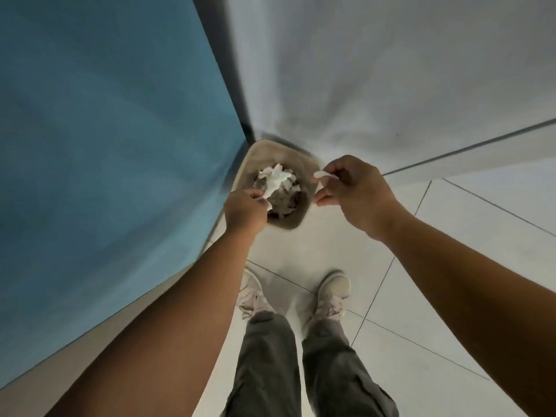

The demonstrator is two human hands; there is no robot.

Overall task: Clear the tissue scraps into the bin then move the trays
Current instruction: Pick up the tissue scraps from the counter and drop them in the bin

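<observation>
A beige bin [304, 210] stands on the floor in the corner, straight below me, with several crumpled white tissue scraps [285, 191] inside. My left hand [244, 210] hovers over the bin's left rim, pinching a white tissue scrap [272, 185] that hangs above the opening. My right hand [350, 188] is at the bin's right rim, holding a small white tissue scrap [323, 175] between its fingertips. No trays are in view.
A blue panel [105, 145] rises close on the left and a white wall [391, 70] stands behind the bin. My feet [332, 296] in pale shoes stand on white floor tiles [451, 251] just short of the bin.
</observation>
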